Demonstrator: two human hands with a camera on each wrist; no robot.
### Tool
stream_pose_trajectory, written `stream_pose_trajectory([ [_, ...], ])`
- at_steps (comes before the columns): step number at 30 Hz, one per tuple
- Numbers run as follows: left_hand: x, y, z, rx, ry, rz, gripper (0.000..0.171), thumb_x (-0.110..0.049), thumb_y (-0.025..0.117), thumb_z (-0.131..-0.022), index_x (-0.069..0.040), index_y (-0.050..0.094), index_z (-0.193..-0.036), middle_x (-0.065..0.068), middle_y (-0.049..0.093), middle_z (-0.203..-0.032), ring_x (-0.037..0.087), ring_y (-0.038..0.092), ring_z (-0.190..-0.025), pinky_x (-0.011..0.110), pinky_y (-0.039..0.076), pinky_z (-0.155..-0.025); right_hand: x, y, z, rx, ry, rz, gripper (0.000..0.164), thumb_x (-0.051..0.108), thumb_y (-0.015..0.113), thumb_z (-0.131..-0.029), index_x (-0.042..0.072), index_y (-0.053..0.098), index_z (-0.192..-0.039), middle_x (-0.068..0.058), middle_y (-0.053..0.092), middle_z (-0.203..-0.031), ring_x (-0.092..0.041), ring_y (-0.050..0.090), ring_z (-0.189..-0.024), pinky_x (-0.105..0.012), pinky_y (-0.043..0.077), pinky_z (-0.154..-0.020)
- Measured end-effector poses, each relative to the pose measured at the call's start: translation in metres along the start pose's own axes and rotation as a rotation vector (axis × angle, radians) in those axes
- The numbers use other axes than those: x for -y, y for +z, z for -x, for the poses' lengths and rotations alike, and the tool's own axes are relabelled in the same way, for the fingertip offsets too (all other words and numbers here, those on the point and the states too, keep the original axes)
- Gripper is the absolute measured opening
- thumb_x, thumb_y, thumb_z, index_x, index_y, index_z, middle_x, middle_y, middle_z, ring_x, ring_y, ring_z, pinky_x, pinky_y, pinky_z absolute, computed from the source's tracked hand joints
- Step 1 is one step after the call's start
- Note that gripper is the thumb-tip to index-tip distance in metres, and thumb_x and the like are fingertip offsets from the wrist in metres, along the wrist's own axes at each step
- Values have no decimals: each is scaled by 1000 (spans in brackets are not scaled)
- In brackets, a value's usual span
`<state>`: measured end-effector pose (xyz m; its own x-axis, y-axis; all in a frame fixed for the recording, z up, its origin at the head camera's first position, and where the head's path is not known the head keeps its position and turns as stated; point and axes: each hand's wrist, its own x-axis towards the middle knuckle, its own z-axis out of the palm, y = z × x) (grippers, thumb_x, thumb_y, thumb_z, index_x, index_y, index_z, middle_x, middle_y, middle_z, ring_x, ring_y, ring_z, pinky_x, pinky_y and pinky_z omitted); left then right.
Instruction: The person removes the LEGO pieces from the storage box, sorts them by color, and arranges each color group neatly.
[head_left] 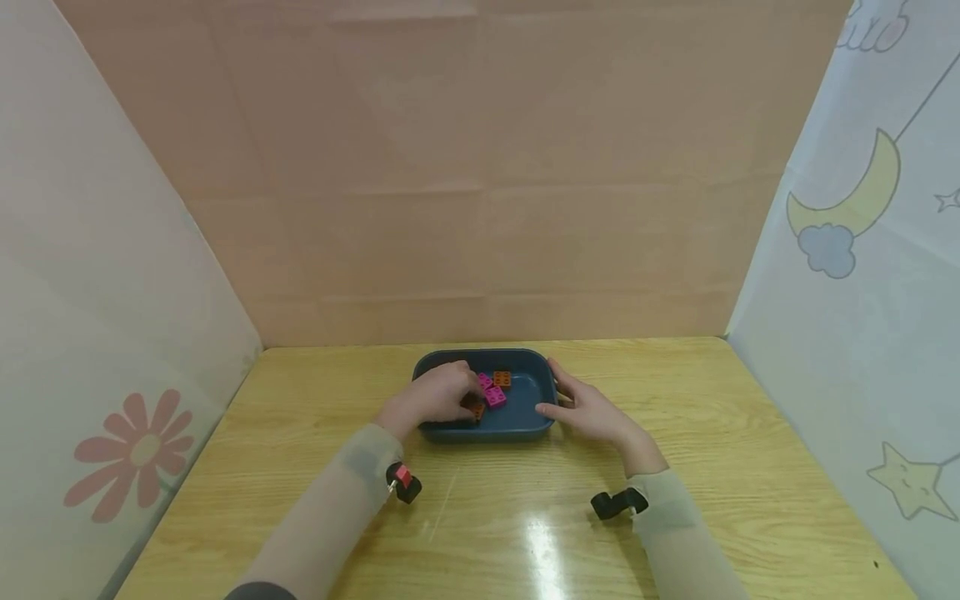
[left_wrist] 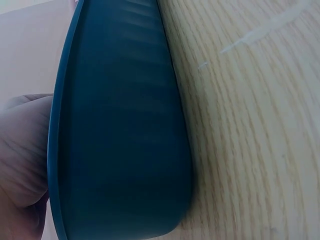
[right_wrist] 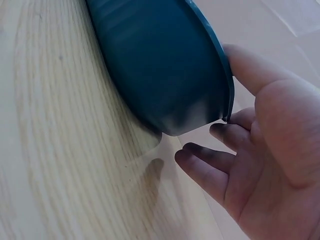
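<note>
A dark blue rectangular tray [head_left: 528,429] with rounded corners sits near the back of the table. Inside lie pink toy building bricks [head_left: 495,397] and an orange brick [head_left: 502,379]. My left hand [head_left: 442,393] reaches over the left side of the tray, fingers bent down among the bricks. Another orange brick [head_left: 477,411] shows right by its fingertips; whether they pinch it is hidden. In the left wrist view the tray's wall [left_wrist: 120,120] covers the fingers. My right hand [head_left: 592,412] holds the tray's right end, thumb on the rim and the lower fingers [right_wrist: 205,175] off the wall.
The tray stands on a wooden table [head_left: 480,508] with a light glare near the front. A tan backdrop [head_left: 487,183] rises behind it. White printed panels, one with a flower [head_left: 142,450] and one with a moon [head_left: 862,192], border the sides.
</note>
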<state>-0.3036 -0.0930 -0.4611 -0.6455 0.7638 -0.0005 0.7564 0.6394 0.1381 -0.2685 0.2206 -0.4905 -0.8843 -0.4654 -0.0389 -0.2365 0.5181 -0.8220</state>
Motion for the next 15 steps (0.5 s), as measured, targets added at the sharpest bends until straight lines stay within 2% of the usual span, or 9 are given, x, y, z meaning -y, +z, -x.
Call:
stream_pose_trajectory([
  [6,-3,-4,1,16,39,-51,25,-30,93,-87,-17,86,-107,-8,78,-97,15,56,-90,32,50,-81,0,1,0,-3,8,3,101,47,72,-103,20,6,-174,-16,15,-177,-46,37,-153,-57,37,-120],
  [11,-3,-2,2,23,44,-94,23,-29,93,-87,-18,86,-106,-8,78,-96,16,55,-92,33,50,-84,1,1,-2,-1,2,-1,101,47,72,-102,19,7,-174,-16,14,-177,-45,37,-153,-57,37,-120],
  [15,-2,0,2,15,41,-93,22,-28,93,-87,-18,86,-107,-9,78,-96,16,56,-93,34,51,-85,1,2,-2,0,-2,6,101,48,72,-103,19,7,-174,-15,14,-177,-45,36,-153,-57,37,-120],
])
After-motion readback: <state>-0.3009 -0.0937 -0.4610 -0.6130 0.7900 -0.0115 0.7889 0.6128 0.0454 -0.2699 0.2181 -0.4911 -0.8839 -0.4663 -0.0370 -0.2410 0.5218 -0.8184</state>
